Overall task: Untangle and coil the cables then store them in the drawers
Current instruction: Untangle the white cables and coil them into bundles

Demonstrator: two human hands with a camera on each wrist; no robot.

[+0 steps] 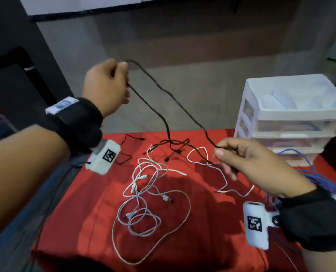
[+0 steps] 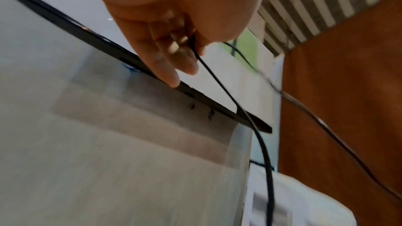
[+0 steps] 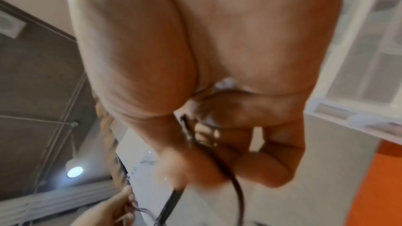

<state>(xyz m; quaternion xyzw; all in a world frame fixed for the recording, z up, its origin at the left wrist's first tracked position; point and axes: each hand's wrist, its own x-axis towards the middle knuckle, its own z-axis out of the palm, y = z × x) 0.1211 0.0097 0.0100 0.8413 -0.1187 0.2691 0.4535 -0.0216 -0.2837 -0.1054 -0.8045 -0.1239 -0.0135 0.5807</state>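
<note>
Setting: a surface covered in red cloth, with a grey wall behind and a dark panel at the far left.
Drawer unit: a white plastic drawer unit stands at the right rear of the surface. Its top tray holds pale dividers. The translucent drawers below are all pushed in; something shows dimly inside, but what it is cannot be told.
Blue wires: a bundle of blue wires lies in front of the unit, behind the right wrist.
White cables: a heap of white cables lies loose and interlaced mid-surface, ringed by one wider pale loop. None is coiled.
Black cable: the black cable is raised off the surface in an arch between both hands. One strand drops from the left hand into a knot of black ends on the cloth near the rear edge.
Left hand: the left hand is held high and to the left, pinching the black cable between thumb and fingertips. The left wrist view confirms the strand leaving the fingers.
Right hand: the right hand is lower and to the right, pinching the same cable between thumb and forefinger, remaining fingers loosely curled.
Governing relation: the cable's long axis slopes from upper left down to lower right. The knot hangs below and between the hands, nearer the right hand.
Judgement: untangling is at an early stage. The next move probably needs the trailing strand drawn clear of the knot without dragging the white cables along.
</note>
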